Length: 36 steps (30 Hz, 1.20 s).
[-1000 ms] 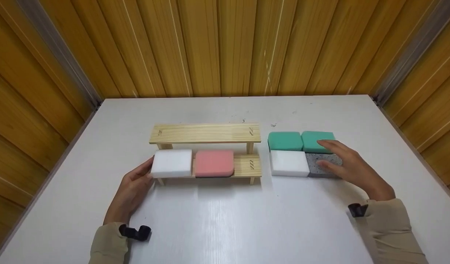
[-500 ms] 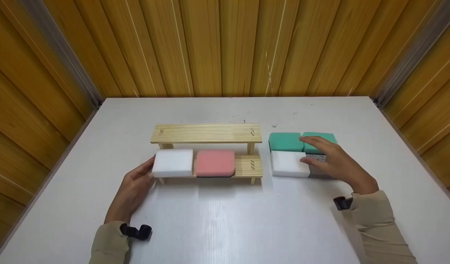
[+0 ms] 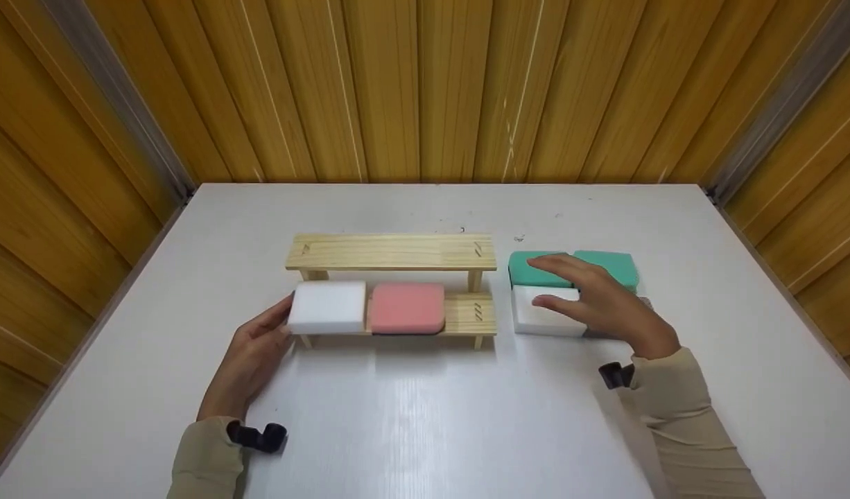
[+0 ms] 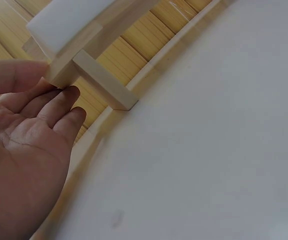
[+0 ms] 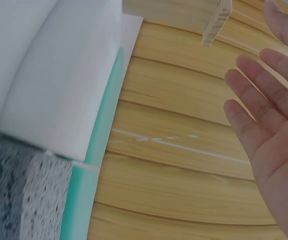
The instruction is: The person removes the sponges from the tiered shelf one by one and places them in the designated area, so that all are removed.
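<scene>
A two-step wooden shelf (image 3: 390, 252) stands mid-table, its lower board carrying a white sponge block (image 3: 328, 307) and a pink sponge (image 3: 406, 307). My left hand (image 3: 253, 357) holds the lower board's left end beside the white block; in the left wrist view the thumb (image 4: 21, 76) lies along the board's end, with fingers under it. My right hand (image 3: 598, 301), thumb and fingers spread, is above a second white sponge block (image 3: 536, 320) and holds nothing. Behind that block lie two green sponges (image 3: 609, 267); a grey speckled block (image 5: 29, 190) beside it is mostly hidden by the hand in the head view.
The white table (image 3: 411, 416) meets yellow wood-patterned walls (image 3: 425, 90) at the back and sides. Black wrist cameras (image 3: 258, 438) sit at both sleeve cuffs. The shelf's right end shows ahead of the right fingers.
My right hand has moved left, from over the grey block to over the white block, fingers still spread. My left hand and the shelf have stayed in place.
</scene>
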Available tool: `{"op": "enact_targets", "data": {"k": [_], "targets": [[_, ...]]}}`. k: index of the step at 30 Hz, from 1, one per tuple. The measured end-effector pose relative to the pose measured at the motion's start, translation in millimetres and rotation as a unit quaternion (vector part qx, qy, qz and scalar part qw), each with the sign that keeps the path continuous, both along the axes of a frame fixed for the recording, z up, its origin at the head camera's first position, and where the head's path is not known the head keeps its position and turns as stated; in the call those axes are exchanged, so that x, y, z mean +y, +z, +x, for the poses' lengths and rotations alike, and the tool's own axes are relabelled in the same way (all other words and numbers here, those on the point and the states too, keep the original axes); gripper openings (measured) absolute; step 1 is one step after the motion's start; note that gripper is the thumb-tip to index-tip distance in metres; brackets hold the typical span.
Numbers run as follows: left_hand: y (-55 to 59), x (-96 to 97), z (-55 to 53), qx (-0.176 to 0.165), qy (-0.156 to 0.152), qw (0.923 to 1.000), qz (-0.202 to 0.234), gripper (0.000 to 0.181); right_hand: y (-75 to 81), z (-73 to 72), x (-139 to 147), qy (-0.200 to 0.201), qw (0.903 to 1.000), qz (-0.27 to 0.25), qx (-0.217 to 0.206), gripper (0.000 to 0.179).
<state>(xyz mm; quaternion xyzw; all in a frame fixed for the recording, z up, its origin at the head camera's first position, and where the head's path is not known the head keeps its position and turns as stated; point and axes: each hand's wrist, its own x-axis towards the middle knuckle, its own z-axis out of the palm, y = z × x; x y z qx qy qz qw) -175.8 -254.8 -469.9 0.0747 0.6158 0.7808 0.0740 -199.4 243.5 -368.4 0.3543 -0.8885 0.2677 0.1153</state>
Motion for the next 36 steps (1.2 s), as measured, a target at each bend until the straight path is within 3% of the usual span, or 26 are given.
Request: {"op": "enact_targets", "data": {"k": [7, 19, 30, 36], "targets": [[-2.1, -1.0, 2.5, 0.009, 0.001, 0.9999, -0.007, 0.060, 3.3, -1.8, -21, 0.033, 0.9993, -0.002, 0.014, 0.058], [-1.6, 0.8, 3.4, -0.010, 0.001, 0.9999, 0.009, 0.063, 4.6, -6.4, -55, 0.107, 0.9941, -0.003, 0.013, 0.051], [2.4, 0.8, 1.0, -0.016, 0.004, 0.9999, 0.004, 0.061, 7.4, -4.9, -83, 0.107, 0.9908, 0.026, -0.079, 0.054], [2.2, 1.2, 1.4, -0.011, 0.004, 0.9999, 0.009, 0.061, 3.9, -7.5, -97, 0.120, 0.9885, 0.031, -0.087, 0.055]]}}
